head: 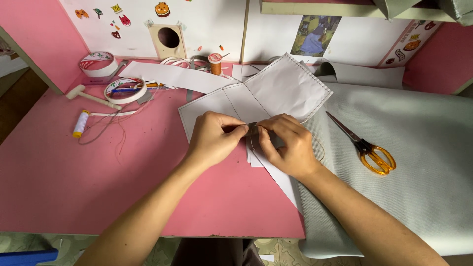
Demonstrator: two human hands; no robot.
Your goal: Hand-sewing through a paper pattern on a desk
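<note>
Nearest me, both forearms reach in over the pink desk (59, 187). The left hand (213, 139) and right hand (290, 146) meet fingertip to fingertip, each grip pinched shut on a thin thread (319, 146) at the edge of the grey stitched panel (276, 91). The panel lies at twelve o'clock from the hands, its long axis running toward one o'clock; both hands are equally near. The thread loops out at three o'clock. Orange-handled scissors (369, 150) rest further right on grey fabric (423, 162). Farther, at eleven o'clock, tape rolls (124, 90) and a thread spool (215, 64).
</note>
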